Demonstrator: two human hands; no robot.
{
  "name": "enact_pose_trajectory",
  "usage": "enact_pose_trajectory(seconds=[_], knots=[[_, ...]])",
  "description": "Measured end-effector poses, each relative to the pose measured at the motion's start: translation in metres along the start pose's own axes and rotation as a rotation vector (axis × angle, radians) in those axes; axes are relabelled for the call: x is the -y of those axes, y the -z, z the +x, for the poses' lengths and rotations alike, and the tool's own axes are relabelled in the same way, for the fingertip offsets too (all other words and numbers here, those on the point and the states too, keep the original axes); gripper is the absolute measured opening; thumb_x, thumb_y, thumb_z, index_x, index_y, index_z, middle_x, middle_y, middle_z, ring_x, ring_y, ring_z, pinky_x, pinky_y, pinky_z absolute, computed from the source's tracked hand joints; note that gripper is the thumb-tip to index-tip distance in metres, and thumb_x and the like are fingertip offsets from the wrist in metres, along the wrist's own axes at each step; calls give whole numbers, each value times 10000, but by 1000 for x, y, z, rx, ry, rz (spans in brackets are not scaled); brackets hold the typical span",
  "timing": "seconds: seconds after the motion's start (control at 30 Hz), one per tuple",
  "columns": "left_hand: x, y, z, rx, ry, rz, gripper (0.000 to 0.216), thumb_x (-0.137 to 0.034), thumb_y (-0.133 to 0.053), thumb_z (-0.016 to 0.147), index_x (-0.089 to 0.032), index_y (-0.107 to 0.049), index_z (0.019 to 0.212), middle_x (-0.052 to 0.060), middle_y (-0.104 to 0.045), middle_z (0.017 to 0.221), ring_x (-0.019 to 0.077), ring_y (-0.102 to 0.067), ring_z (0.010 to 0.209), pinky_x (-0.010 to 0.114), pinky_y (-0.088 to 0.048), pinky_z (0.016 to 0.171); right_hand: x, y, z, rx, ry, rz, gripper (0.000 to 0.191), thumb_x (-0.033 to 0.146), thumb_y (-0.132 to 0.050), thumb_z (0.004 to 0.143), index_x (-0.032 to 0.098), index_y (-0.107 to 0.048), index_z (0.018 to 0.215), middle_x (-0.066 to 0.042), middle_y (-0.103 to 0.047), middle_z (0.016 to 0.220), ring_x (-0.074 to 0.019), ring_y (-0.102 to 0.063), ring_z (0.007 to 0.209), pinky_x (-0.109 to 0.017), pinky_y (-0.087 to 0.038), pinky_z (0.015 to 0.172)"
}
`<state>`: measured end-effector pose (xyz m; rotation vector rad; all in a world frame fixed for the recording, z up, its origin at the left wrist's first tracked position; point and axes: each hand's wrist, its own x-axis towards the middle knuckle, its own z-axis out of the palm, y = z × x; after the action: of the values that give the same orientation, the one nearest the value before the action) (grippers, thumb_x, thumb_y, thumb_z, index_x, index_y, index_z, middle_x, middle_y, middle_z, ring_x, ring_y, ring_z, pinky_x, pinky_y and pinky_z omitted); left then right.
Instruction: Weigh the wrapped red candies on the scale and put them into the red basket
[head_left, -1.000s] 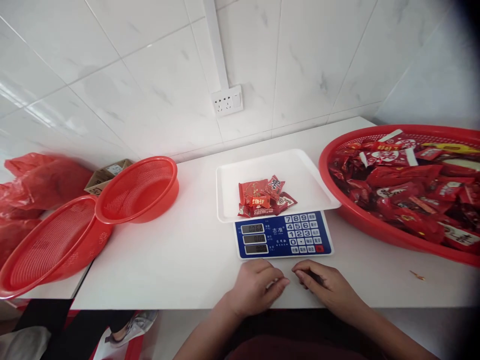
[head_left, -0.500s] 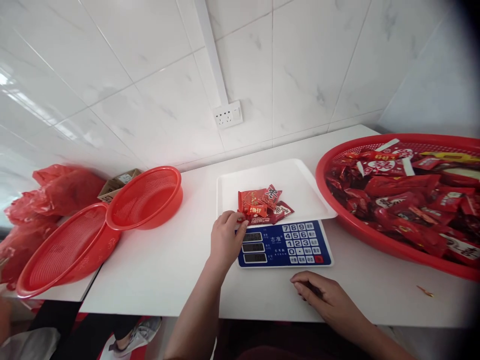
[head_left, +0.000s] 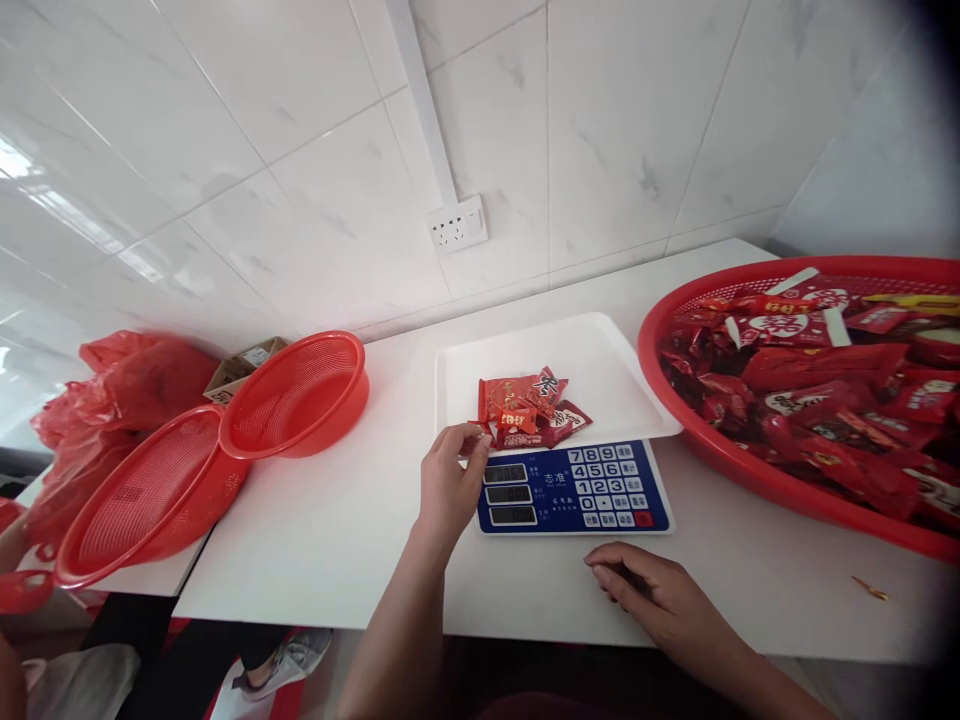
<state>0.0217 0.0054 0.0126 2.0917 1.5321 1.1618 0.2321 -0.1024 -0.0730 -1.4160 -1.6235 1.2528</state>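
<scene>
A blue electronic scale (head_left: 574, 486) stands on the white table (head_left: 352, 520) and carries a white tray (head_left: 555, 350). A small heap of red wrapped candies (head_left: 529, 410) lies at the tray's front. My left hand (head_left: 448, 478) is at the tray's front left corner, its fingertips pinched on the edge of that candy heap. My right hand (head_left: 652, 590) rests on the table in front of the scale, fingers curled loosely, with nothing visible in it.
A large red basket (head_left: 750, 460) full of red wrapped candies sits at the right. Two empty red mesh baskets (head_left: 296, 395) (head_left: 142, 500) sit at the left, beside a cardboard box (head_left: 244, 362) and red plastic bags (head_left: 127, 385). A scrap (head_left: 870, 588) lies near the right edge.
My left hand left its place beside my right hand and reached up to the front left of the tray, closing on the candies. My right hand stayed put.
</scene>
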Motion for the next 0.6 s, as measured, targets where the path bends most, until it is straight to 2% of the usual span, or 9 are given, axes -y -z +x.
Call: enact_pose_trajectory(seconds=[0.1,0.2,0.27,0.33,0.4,0.47,0.53,0.6], knots=[[-1,1,-1,-50,-35,56,110,-274,-522,898,-209,-607,876,10,-676,789,132,-617,716,240,-496,664,1,0,0,0,-9,8,316,471,-443,877,230,-646,849,-22,-645,761,-166,-584,705,-259,-496,667],[9,11,4,-150,-111,185,165,-314,-503,908,-200,-619,879,38,-674,808,170,-619,793,289,-500,725,0,0,0,-5,-3,11,308,462,-443,878,227,-641,860,-23,-642,754,-166,-586,703,-260,-496,666],[24,24,13,-239,-137,314,200,-341,-506,905,-187,-628,937,83,-673,928,214,-605,930,348,-488,819,-1,0,0,-10,0,7,304,456,-442,878,226,-640,856,-20,-640,743,-161,-585,692,-256,-496,659],[45,41,23,-331,-119,465,268,-368,-514,896,-168,-620,1039,138,-623,1130,268,-525,1131,422,-423,950,0,1,0,-15,0,1,302,455,-445,873,226,-641,846,-17,-639,733,-158,-585,680,-253,-496,649],[67,61,32,-395,-5,613,361,-396,-512,892,-154,-583,1150,172,-512,1321,318,-355,1315,499,-311,1048,1,1,0,-19,1,-1,305,460,-452,866,226,-645,835,-16,-642,727,-159,-587,675,-251,-496,642],[86,80,39,-399,178,715,461,-424,-494,894,-139,-515,1255,192,-408,1420,350,-223,1383,568,-236,1068,3,1,0,-19,2,-1,307,466,-457,862,228,-648,831,-14,-643,724,-159,-590,675,-248,-496,638],[101,95,42,-345,335,776,532,-447,-460,902,-131,-443,1330,198,-371,1448,376,-164,1399,627,-174,1065,4,2,0,-19,3,-1,309,470,-457,862,228,-648,834,-13,-643,727,-159,-590,676,-248,-495,637],[111,105,42,-260,432,810,566,-461,-414,915,-126,-389,1371,197,-407,1428,388,-158,1397,658,-139,1056,4,2,1,-13,2,-6,313,473,-453,867,226,-644,840,-16,-643,736,-161,-589,684,-253,-495,650]])
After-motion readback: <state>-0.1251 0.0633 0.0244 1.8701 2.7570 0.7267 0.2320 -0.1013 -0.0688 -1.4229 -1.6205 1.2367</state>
